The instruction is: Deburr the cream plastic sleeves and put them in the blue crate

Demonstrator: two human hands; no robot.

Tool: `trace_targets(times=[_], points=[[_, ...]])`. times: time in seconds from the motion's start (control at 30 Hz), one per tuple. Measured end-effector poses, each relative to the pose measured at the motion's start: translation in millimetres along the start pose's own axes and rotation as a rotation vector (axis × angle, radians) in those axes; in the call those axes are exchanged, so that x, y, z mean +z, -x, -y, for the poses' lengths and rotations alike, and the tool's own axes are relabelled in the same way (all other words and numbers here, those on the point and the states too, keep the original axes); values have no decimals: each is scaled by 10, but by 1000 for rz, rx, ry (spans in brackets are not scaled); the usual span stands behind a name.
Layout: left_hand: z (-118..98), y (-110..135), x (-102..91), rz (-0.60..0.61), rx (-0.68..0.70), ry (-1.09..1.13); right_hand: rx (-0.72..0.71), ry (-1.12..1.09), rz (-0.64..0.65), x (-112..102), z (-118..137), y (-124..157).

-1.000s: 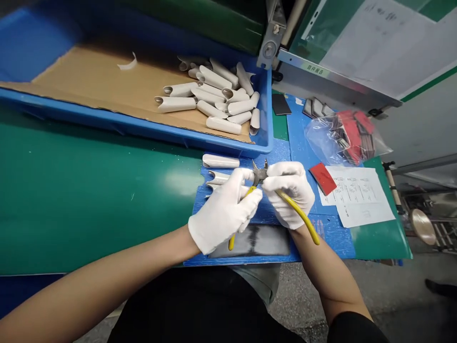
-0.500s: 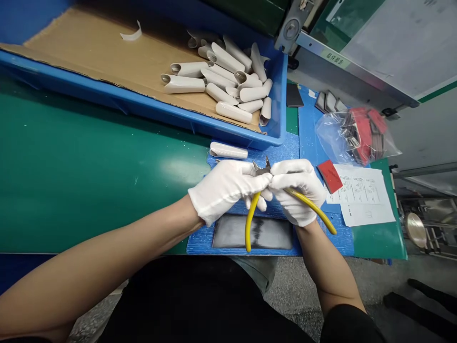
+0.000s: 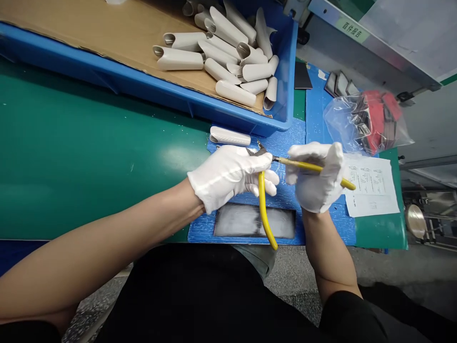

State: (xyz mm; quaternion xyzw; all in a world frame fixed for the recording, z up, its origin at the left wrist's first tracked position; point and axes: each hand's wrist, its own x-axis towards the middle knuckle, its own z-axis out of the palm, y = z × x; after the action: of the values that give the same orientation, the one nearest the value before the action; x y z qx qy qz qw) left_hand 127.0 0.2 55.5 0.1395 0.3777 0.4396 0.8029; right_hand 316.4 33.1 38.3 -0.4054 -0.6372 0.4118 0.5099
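Observation:
My left hand point(image 3: 235, 171), in a white glove, is closed around the pivot of the yellow-handled pliers point(image 3: 266, 209). The dark jaws point away from me and the two handles are spread wide. My right hand point(image 3: 316, 176), also gloved, has its thumb and fingers apart. One handle passes across its palm without the fingers closing on it. Just beyond my left hand, a white curved tube-like piece point(image 3: 230, 136) lies on the blue mat point(image 3: 282, 138). A dark grey rectangular plate point(image 3: 243, 221) rests on the mat near the table edge.
A blue bin point(image 3: 185, 102) lined with cardboard point(image 3: 117, 40) holds several white curved pieces point(image 3: 235, 93). Right of it lie a clear bag point(image 3: 371, 121) of red and dark pieces, and a printed sheet point(image 3: 374, 186). The green table point(image 3: 89, 157) extends left.
My right hand has released its grip near the pliers' pivot and moved right, opening. The handles have swung wider. The red piece beside it is out of sight now, and the view has shifted.

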Motion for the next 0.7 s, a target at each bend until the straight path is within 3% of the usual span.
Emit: trace_targets(times=[0.13, 0.33, 0.7], points=[[5, 11, 14, 40, -18, -62, 107, 55, -127, 31, 9, 43], [39, 27, 38, -35, -32, -119, -5, 158, -253, 86, 41, 122], [128, 25, 36, -116, 50, -27, -149, 257, -323, 212, 24, 258]])
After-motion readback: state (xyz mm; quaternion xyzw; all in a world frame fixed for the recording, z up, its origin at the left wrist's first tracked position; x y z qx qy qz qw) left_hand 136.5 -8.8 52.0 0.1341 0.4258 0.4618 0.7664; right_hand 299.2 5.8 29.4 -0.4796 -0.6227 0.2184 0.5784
